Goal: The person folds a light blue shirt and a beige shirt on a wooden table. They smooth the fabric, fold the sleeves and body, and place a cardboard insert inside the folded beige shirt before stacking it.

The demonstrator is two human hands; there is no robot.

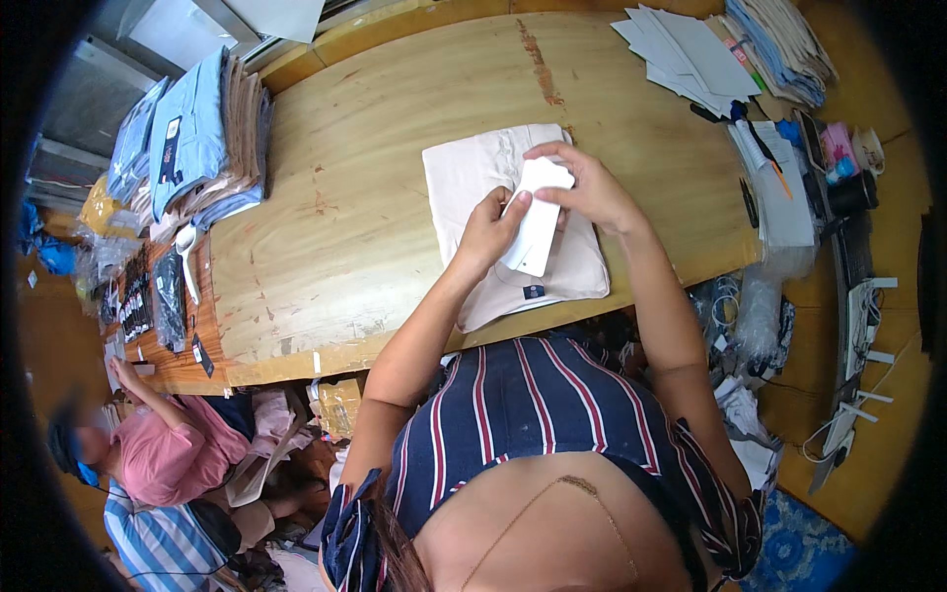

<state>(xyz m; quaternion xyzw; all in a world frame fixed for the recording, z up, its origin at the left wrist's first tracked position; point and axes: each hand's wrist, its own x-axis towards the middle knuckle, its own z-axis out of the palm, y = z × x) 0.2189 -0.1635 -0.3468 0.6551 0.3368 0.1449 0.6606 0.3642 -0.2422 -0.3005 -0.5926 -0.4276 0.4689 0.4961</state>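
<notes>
A folded pale pink garment [473, 178] lies flat on the table in front of me, a small dark label [534, 292] near its lower edge. Over it I hold a long white card [536, 242] with a small hole at its lower end; it may be several layers. My left hand [490, 229] is closed on the card's left side, thumb on top. The fingers of my right hand [589, 192] grip its upper right end. Whether the card touches the cloth I cannot tell.
Stacks of folded blue and beige garments [202, 133] stand at the table's far left, near a white tag gun-like tool [188, 259] and packets. White sheets [691, 54], more folded garments [779, 44] and papers lie right. A co-worker in pink [173, 449] sits lower left.
</notes>
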